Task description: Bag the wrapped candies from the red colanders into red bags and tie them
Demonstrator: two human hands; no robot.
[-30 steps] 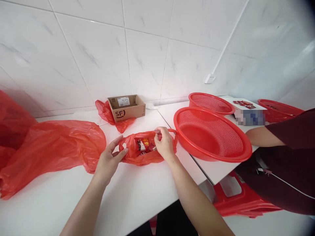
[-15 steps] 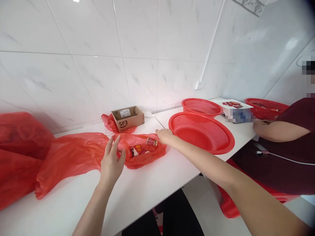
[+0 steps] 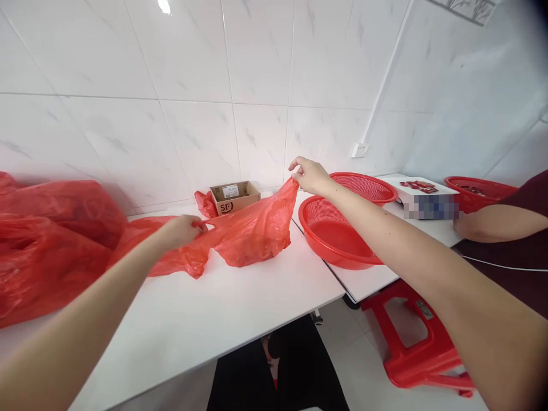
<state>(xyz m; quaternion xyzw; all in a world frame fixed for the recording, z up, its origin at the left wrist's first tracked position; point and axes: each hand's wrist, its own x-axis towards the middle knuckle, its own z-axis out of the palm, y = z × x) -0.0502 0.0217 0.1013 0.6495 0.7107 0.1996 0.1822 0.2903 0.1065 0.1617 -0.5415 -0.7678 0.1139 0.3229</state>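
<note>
A thin red plastic bag (image 3: 257, 234) is stretched between my two hands above the white table (image 3: 257, 308). Its upper right corner is pinched in the fingers of my right hand (image 3: 311, 176), lifted in front of the baskets. My left hand (image 3: 182, 231) grips the bag's other end, lower down and to the left. Dark shapes show faintly through the sagging bottom of the bag, too blurred to name. More red plastic (image 3: 145, 228) lies under and behind my left hand.
A large red plastic heap (image 3: 55, 245) covers the left. Behind the bag stands a cardboard box (image 3: 237, 201). Red baskets (image 3: 338, 245) sit to the right, beyond them a white scale-like box (image 3: 422, 191). Another person's arm (image 3: 500, 225) rests there; a red stool (image 3: 411, 342) stands below.
Both hands have taken hold of the red bag. My right hand has raised one corner, and the packets inside, visible before, are now covered. My left hand has closed from an open pose.
</note>
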